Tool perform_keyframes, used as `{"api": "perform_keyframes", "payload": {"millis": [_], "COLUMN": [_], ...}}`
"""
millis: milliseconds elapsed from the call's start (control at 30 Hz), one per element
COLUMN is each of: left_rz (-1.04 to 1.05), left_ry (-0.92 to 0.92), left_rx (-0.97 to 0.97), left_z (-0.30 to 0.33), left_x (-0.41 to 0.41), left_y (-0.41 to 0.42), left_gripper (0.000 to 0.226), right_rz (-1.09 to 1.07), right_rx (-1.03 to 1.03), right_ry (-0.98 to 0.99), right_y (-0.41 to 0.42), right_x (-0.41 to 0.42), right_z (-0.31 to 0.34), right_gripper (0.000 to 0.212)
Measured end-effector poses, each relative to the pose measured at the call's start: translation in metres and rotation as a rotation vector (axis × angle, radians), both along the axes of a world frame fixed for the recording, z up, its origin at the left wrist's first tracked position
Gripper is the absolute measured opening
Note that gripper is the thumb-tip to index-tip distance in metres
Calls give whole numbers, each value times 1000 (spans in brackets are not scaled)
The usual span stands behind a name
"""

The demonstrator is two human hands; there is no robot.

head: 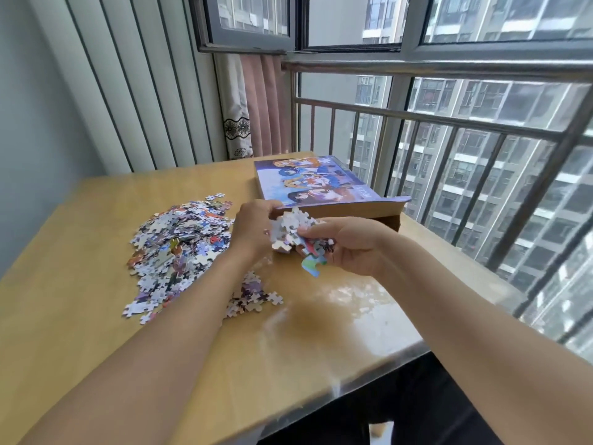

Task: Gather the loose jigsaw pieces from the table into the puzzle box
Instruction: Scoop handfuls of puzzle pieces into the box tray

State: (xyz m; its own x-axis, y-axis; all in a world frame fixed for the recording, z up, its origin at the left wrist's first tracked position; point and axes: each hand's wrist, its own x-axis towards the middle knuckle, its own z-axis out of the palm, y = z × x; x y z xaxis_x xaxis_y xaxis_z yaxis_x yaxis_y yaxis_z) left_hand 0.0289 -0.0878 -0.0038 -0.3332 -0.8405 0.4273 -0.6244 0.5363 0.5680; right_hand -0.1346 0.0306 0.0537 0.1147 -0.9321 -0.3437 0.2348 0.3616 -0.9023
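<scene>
Cupping jigsaw pieces [293, 231] | between both hands' grip | puzzle box [321, 187] just beyond, seemingly open

High-rise home balcony: curtain [253, 104], railing [417, 117], wooden table [96, 316]

One light wooden table [96, 316]; one flat purple puzzle box with a cartoon picture on its lid [314, 183]; one large spread heap of loose multicoloured cardboard jigsaw pieces [179, 248], too many to count; one smaller handful of pieces [293, 231] held between two bare hands, the left hand [253, 231] and the right hand [349, 244]; one pink curtain [263, 104].
</scene>
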Motion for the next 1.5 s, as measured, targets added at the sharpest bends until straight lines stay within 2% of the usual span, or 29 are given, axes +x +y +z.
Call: {"api": "perform_keyframes", "payload": {"millis": [100, 167, 267, 400, 467, 633, 967, 1100, 1267, 1433, 1500], "left_rz": [-21, -46, -40, -27, -31, -48, -59, -73, -75, -65, -64], "left_ry": [125, 194, 220, 241, 261, 284, 283, 286, 267, 266, 267], "left_rx": [5, 15, 4, -34, -37, -50, -40, -30, -16, 3, 2], "left_z": [8, 11, 14, 20, 20, 23, 28, 31, 27, 25, 25], "left_x": [-6, -7, -9, -6, -2, -2, -1, -4, -11, -11, -11], "left_y": [2, 4, 1, -9, -15, -15, -11, -7, -5, -7, -7], "left_gripper": [4, 12, 13, 17, 18, 15, 22, 19, 19, 20, 20], "right_rz": [-36, -63, -149, -259, -307, -371, -439, -638, -865, -984, -1017], "right_rx": [39, 66, 122, 198, 197, 166, 122, 60, 26, 56, 63], "right_ry": [25, 31, 19, 18, -32, -96, -33, -191, -183, -360, -421], "right_y": [-2, -6, -14, -27, -33, -39, -49, -60, -74, -71, -73], "right_x": [-5, -9, -18, -30, -33, -33, -19, -9, 8, 19, 19], "right_z": [-14, -22, -30, -34, -34, -21, -9, -14, -26, -27, -28], "right_gripper": [6, 5, 1, 31, 35, 18, 23, 22, 35, 13, 13]}}
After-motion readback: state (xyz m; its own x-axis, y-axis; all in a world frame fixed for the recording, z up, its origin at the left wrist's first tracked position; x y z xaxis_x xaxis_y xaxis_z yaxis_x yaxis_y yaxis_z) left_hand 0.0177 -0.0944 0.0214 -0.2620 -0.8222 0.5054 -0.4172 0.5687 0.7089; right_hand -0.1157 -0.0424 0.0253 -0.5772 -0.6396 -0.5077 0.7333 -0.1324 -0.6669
